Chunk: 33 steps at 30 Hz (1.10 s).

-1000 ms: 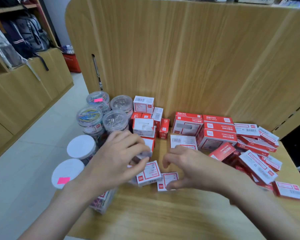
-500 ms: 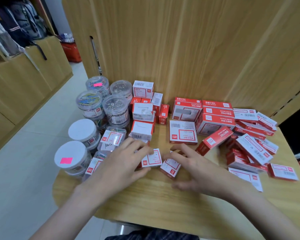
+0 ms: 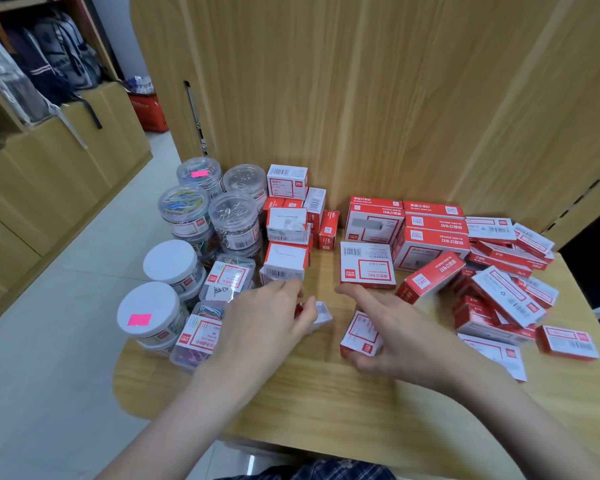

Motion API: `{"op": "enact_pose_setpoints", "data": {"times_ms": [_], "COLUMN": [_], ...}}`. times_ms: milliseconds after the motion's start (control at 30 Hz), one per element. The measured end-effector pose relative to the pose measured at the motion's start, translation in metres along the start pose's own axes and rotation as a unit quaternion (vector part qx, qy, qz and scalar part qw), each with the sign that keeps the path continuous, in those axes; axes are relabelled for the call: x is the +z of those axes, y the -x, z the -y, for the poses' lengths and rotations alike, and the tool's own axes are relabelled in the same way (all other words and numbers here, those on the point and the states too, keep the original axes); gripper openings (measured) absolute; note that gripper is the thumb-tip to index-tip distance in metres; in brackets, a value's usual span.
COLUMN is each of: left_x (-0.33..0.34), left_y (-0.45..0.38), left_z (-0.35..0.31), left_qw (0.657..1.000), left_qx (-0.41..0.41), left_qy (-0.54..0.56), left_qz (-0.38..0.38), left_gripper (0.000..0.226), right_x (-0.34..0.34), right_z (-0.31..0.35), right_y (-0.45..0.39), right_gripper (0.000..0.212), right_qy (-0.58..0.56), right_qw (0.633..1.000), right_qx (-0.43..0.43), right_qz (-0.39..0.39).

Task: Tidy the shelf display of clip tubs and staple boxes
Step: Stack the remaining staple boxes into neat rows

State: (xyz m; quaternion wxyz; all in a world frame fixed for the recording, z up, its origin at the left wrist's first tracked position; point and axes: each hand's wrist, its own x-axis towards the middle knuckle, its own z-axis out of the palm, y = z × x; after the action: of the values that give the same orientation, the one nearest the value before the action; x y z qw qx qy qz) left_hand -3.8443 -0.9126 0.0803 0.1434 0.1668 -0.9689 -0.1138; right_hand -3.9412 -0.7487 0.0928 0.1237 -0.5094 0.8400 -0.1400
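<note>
— What has each grip got?

— The left hand (image 3: 267, 327) has its fingers curled over a small staple box (image 3: 321, 315) at the front of the tabletop (image 3: 326, 403), pinching it from above; only the box's right end shows. The right hand (image 3: 399, 337) holds a second small box (image 3: 361, 336) against its palm, thumb under the near edge, while its forefinger sticks out straight toward the left hand.

— So where does it go wrong?

— First, in the hands themselves. Both boxes are light and held by their edges; I judge a quick turn could flip one out, or pop a flap.

— And beyond?

— Just behind the left knuckles stands a stack of white boxes (image 3: 286, 244), one on another. A careless lift would likely nudge it over into the clear clip tubs (image 3: 234, 216) beside it, which are stacked too.

— The right side?

— The loose heap of red boxes (image 3: 499, 296) lies close to the right forearm and runs near the tabletop's far edge. A sweep of that arm might push some off onto the floor.
</note>
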Motion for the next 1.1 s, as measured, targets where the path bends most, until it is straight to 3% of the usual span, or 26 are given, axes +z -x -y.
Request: {"op": "enact_pose_setpoints", "data": {"times_ms": [167, 333, 467, 567, 833, 933, 1100], "left_x": [0.006, 0.022, 0.021, 0.011, -0.011, -0.017, -0.017], "left_y": [0.003, 0.003, 0.006, 0.003, -0.03, -0.04, -0.055], "left_z": [-0.012, -0.019, -0.013, -0.006, 0.015, 0.019, 0.028], "left_qw": [0.999, 0.998, 0.995, 0.988, 0.979, 0.978, 0.983], "left_qx": [0.024, 0.051, 0.063, 0.116, 0.143, 0.139, 0.13], "left_qy": [0.014, 0.026, 0.078, 0.095, 0.075, 0.077, 0.05], "left_qz": [-0.029, -0.013, -0.009, -0.04, -0.126, -0.134, -0.117], "left_gripper": [0.032, 0.031, 0.034, 0.028, 0.03, 0.031, 0.034], "right_x": [-0.008, 0.003, 0.01, 0.008, -0.04, -0.044, -0.049], "right_z": [0.006, -0.007, -0.01, -0.011, -0.002, -0.006, -0.015], "right_y": [-0.004, -0.012, -0.005, -0.002, -0.02, -0.039, -0.07], "right_gripper": [0.072, 0.073, 0.076, 0.072, 0.07, 0.07, 0.063], "right_qy": [0.056, -0.001, -0.006, -0.009, -0.221, -0.248, -0.195], "right_qw": [0.997, 0.998, 0.999, 0.999, 0.954, 0.946, 0.962], "right_qx": [0.009, 0.036, 0.023, 0.009, 0.018, 0.043, -0.007], "right_qz": [0.05, -0.048, -0.038, -0.044, -0.201, -0.204, -0.193]}}
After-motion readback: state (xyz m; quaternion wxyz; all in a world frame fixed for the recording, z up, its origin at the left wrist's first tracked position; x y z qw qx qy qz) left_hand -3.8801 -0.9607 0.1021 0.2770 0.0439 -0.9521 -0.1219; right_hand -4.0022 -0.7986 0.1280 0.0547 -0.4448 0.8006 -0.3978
